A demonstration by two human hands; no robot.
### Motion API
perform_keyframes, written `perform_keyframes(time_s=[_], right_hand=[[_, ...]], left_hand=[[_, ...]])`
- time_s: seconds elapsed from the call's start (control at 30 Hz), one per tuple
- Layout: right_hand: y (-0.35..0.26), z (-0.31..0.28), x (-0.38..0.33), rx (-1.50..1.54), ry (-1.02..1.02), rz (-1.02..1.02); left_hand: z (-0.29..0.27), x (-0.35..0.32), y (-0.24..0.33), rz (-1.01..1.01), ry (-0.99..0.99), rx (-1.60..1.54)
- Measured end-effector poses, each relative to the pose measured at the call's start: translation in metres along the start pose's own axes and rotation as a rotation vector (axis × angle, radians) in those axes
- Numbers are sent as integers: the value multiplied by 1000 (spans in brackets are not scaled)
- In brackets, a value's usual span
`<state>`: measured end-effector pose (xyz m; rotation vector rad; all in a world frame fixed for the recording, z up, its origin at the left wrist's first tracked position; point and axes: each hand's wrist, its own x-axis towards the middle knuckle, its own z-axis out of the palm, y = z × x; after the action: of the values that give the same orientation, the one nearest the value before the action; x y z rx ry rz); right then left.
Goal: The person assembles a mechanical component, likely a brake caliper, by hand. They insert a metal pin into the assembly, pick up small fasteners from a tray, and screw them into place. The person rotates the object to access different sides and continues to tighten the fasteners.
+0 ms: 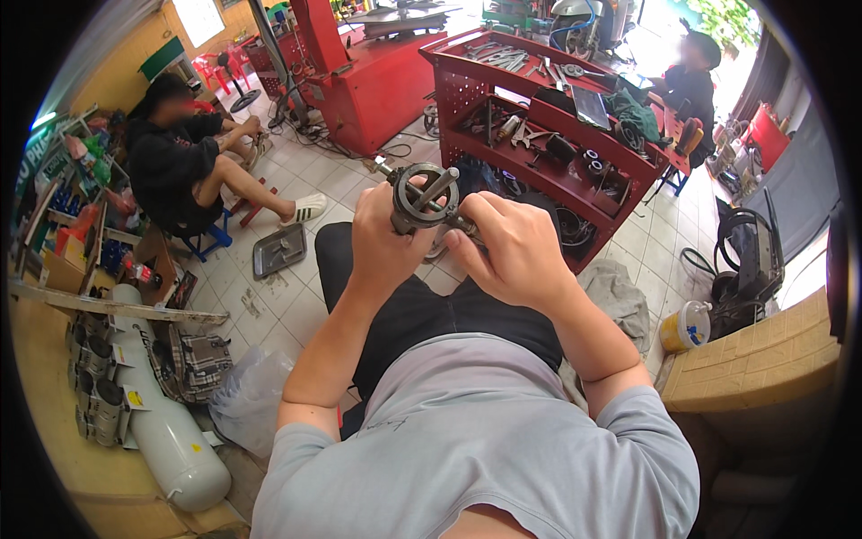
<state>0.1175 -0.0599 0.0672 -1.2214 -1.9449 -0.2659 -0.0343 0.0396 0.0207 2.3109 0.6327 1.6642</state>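
As the left hand (pixel 382 238) closes around a dark ring-shaped metal part (pixel 403 214) with a rod (pixel 440 190) jutting from it, above the person's lap (pixel 440 310), the right hand (pixel 516 247) curls its fingers at the part's side, its exact hold partly hidden. Beyond the knees, a red tool cart (pixel 561 117) bears wrenches (pixel 507 59). At left, a grey tray (pixel 266 262) lies on tiles (pixel 292 310) near a co-worker (pixel 175 166) seated on a blue stool (pixel 208 241).
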Motion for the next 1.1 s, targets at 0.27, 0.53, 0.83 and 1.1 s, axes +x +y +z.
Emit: perform_keyframes(time_s=[0.27, 0.53, 0.83, 1.1], right_hand=[[9, 5, -4, -22, -28, -49], [11, 14, -8, 60, 27, -33], [6, 26, -13, 270, 106, -34], [10, 18, -10, 379, 169, 114]], left_hand=[[-1, -6, 2, -119, -108, -287], [4, -12, -2, -120, -59, -358], [5, -10, -7, 134, 18, -292], [13, -19, -5, -165, -65, -543]])
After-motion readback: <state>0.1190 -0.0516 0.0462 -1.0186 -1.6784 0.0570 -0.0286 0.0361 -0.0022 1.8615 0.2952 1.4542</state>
